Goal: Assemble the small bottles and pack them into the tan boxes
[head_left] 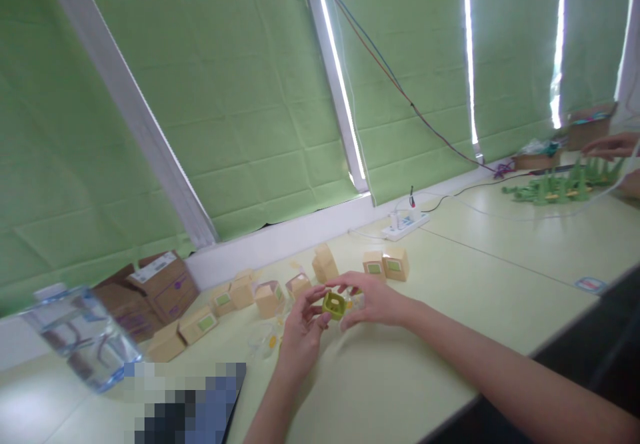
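Two hands meet over the pale green table [500,251], and between them sits a small green square piece [334,305] with a hole in its middle. The left hand [301,329] pinches the near-left side of that green piece with thumb and fingertips; the right hand [376,299] grips its far-right side, fingers curled over the top. Just behind the green piece, a loose row of small tan boxes [395,264] with green labels runs across the table toward the window wall. Left of the green piece, well apart, stand brown cardboard cartons [163,284] and a clear plastic container [83,337]. Behind and to the right of it lies a white power strip [406,225]. Far right of the green piece, another person's hand [611,144] hovers above green plastic parts [560,187].
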Demonstrator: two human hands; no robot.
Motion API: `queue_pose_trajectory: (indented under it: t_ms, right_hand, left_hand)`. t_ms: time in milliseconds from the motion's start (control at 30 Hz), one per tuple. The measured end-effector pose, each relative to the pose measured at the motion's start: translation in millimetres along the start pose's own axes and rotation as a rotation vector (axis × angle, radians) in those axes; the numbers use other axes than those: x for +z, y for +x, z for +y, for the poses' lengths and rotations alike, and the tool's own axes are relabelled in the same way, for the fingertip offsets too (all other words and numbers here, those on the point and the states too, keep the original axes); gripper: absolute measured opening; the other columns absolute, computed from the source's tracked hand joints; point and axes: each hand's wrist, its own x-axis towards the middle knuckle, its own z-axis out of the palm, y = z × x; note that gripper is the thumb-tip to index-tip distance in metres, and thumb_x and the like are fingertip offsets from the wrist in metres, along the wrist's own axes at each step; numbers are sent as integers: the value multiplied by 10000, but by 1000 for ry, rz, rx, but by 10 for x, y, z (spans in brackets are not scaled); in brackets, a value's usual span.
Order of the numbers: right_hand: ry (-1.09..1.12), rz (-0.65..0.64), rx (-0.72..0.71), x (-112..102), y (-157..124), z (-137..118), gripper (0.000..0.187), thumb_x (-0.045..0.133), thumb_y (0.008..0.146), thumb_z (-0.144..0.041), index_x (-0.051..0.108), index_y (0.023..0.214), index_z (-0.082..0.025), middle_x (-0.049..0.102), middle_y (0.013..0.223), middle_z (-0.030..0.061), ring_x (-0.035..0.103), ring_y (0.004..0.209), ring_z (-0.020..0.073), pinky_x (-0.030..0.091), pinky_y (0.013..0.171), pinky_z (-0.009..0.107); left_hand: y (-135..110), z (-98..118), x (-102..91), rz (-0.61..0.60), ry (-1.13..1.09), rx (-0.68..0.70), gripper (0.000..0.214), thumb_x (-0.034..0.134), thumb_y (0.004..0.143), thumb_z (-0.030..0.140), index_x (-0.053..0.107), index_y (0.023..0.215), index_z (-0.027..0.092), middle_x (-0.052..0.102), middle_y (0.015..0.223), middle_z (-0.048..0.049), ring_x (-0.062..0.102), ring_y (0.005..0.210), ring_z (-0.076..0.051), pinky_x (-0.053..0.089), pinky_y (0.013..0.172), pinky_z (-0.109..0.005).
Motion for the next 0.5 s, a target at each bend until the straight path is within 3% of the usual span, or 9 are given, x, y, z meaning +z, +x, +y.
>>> queue_pose_trajectory:
  t_ms: [67, 233, 500]
  right_hand:
    - [21, -49, -3, 19, 0, -5, 830, 891, 571, -337, 548, 1325, -290, 650, 1205, 50, 630, 984, 207, 518, 830, 333]
    - [9, -41, -23, 7, -6, -28, 679, 849, 646, -339, 595, 1271, -256, 660, 1170, 60, 634, 923, 190, 521, 804, 323]
    - [-72, -68, -29, -20, -12, -100, 612, 854, 639, -384, 631, 1195, -259, 630, 1093, 49, 614, 901, 186, 513, 814, 329]
  left_hand:
    - [4, -1, -5, -20, -32, -4, 417, 680, 823, 276, 501, 1197, 228, 609, 1212, -110, 642, 855, -165, 525, 745, -310]
    - [1, -15, -12, -4, -103, -42, 485, 723, 796, 297, 468, 1206, 240, 601, 1206, -90, 650, 858, -146, 530, 783, -297]
    - [-3, 3, 4, -17, -132, -65, 540, 736, 785, 304, 439, 1233, 248, 594, 1186, -74, 677, 834, -142, 536, 763, -288]
